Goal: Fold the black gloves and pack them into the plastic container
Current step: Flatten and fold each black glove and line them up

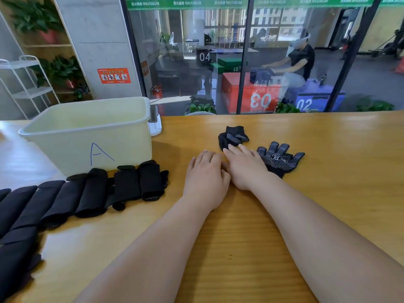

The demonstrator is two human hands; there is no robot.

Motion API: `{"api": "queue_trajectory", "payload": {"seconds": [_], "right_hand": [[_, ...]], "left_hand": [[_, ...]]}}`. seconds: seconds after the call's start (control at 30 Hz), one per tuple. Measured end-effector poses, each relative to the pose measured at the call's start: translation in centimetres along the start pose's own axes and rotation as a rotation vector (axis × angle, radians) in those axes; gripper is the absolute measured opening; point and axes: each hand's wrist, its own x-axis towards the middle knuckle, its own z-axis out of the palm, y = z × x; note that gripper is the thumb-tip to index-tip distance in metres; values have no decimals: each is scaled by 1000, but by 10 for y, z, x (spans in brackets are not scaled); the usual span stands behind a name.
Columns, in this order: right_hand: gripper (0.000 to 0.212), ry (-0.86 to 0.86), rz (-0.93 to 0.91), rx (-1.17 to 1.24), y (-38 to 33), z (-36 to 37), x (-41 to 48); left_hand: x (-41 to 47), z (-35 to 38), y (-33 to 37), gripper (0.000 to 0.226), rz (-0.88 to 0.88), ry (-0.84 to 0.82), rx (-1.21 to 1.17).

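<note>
**Q:** Which glove is next? The bin point(87, 132) is far left, with folded gloves point(91, 191) in a row in front of it.

**A:** Left hand point(205, 171) lies flat and open on the table point(338, 138), holding nothing. Right hand point(247, 169) is open too, its fingertips touching the crumpled glove point(232, 137) just beyond. The flat glove point(282, 159) is touching its right side, cuff near, fingers far. Right hand's closer, I'd say.

A single wide-angle view, worn on the person's head, looks forward and down across the bench point(240, 237). It sits close: both forearms enter from the near edge, and the left hand point(205, 180) and right hand point(247, 169) lie mid-frame. The bench fills the lower half. Beyond its far edge the view takes in a glass wall point(218, 62) and, far left, a concrete pillar point(98, 40).
</note>
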Motion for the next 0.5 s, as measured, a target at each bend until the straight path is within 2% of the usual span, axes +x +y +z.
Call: {"api": "queue_trajectory", "payload": {"seconds": [0.2,0.33,0.5], "right_hand": [[54,116,-70,148,-12,-3,-54],[34,199,-192,210,-11,-12,-99],[43,311,-243,493,8,-12,-137]], "left_hand": [[-1,-9,-2,50,-46,12,-127],[-8,-20,0,49,-38,32,-137],[-23,-28,5,38,0,-81,-81]]}}
